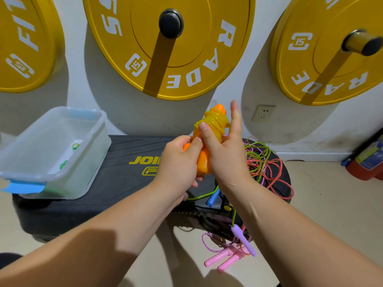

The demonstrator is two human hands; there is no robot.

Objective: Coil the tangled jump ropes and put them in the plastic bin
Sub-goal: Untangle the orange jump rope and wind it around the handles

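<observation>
Clasping the orange jump rope (215, 119) from nine o'clock, left grip (182, 162) steadies it; right grip (224, 154) apparently pins coils against unwinding.

The rope (214, 121) is yellow, its handles (204, 162) orange, the bin (98, 143) clear, blue-clipped.

— What covers the arms?

— Bare skin only. The left forearm (116, 235) and the right forearm (290, 224) are bare all the way to the lower edge of the view.

— And the hands?

— The left hand (178, 160) and the right hand (223, 154) are bare too. The right thumbnail (204, 126) is short, rounded and plain.

— Any clothing?

— A dark patch (8, 259) sits in the lower left corner, under the left forearm. It may be cloth, but I cannot tell.
</observation>
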